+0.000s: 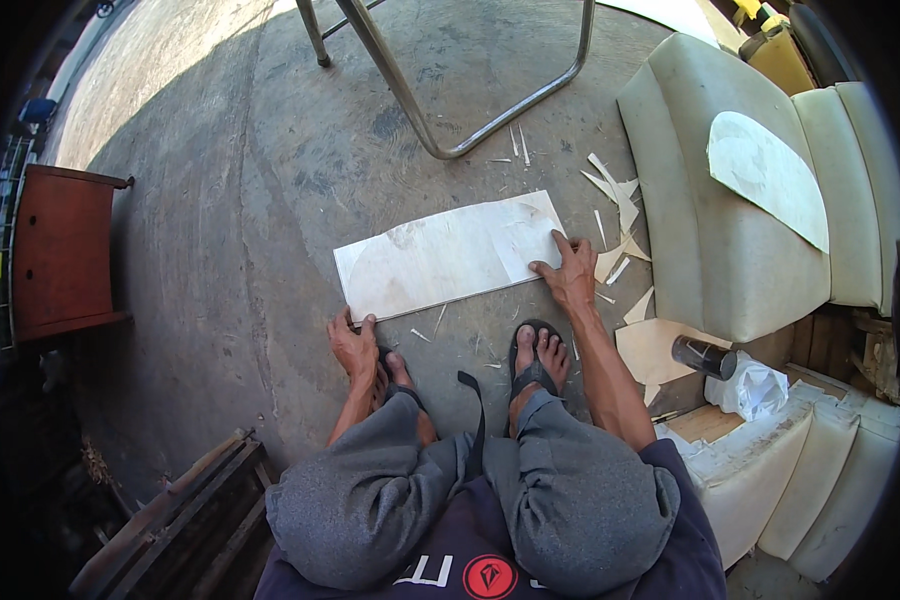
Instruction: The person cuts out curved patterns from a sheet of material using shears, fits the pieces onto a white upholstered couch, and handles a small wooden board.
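A thin, white rectangular board (430, 258) lies slightly aslant on the concrete in front of my feet. Its top face has a faint curved outline and some grey smudges. My left hand (354, 346) holds the near left corner, thumb and fingers closed at the edge. At the other end, my right hand (572, 274) grips the near right corner, with the thumb on the top face and the fingers along the short edge. The undersides of my fingers are hidden.
Pale offcuts (620, 215) are scattered to the right. Beyond them stands a cream padded seat (690, 200) with a rounded white panel (765, 175) on it. A dark cylinder (705, 357) lies by a white plastic bag (752, 388). Metal tube legs (510, 125) stand ahead; a red cabinet (65, 250) is left.
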Available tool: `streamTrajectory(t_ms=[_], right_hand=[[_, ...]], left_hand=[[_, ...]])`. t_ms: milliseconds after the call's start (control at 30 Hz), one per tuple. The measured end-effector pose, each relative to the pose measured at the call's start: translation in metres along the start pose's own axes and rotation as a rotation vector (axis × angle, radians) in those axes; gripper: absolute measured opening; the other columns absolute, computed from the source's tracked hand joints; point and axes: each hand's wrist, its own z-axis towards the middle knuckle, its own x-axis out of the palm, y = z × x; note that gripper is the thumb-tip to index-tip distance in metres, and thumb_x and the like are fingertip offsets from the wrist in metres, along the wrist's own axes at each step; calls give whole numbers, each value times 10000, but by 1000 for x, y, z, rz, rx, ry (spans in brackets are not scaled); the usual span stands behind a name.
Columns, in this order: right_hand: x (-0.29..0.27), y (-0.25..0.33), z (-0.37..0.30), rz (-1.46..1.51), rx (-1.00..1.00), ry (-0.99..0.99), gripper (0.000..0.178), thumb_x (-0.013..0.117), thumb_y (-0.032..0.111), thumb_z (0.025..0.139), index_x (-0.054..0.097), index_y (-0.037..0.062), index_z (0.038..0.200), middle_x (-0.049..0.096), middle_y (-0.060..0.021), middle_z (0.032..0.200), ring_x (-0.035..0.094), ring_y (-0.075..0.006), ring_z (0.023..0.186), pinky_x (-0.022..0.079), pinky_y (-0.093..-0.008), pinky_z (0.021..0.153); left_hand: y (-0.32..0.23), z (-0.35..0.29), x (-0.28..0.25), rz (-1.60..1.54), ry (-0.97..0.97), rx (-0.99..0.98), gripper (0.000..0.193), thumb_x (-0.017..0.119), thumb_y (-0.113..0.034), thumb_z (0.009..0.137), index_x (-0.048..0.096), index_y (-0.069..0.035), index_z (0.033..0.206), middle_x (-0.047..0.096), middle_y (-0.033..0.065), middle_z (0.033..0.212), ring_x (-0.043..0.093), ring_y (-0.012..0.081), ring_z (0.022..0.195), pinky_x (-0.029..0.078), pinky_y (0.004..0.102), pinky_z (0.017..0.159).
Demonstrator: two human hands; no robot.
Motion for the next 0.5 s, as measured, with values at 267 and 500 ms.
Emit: streamTrajectory(t_ms=[267, 500], right_hand=[[-9, -18, -6, 77, -73, 63, 727, 889, 174, 685, 621, 117, 1358, 510, -183, 1328, 476, -370, 1230, 427, -432, 1077], [-4, -28, -7, 77, -130, 40, 681, 876, 166, 694, 646, 131, 1333, 519, -172, 1336, 473, -370, 1246, 434, -430, 1073]], left_hand=[[9, -11, 4, 103, 28, 198, 610, 783, -167, 827, 564, -92, 1391, 500, 190, 1214, 519, 374, 1163, 431, 453, 1015], [6, -11, 2, 94, 16, 208, 541, 805, -129, 813, 632, -117, 1326, 532, 174, 1166, 557, 367, 1117, 464, 443, 974]])
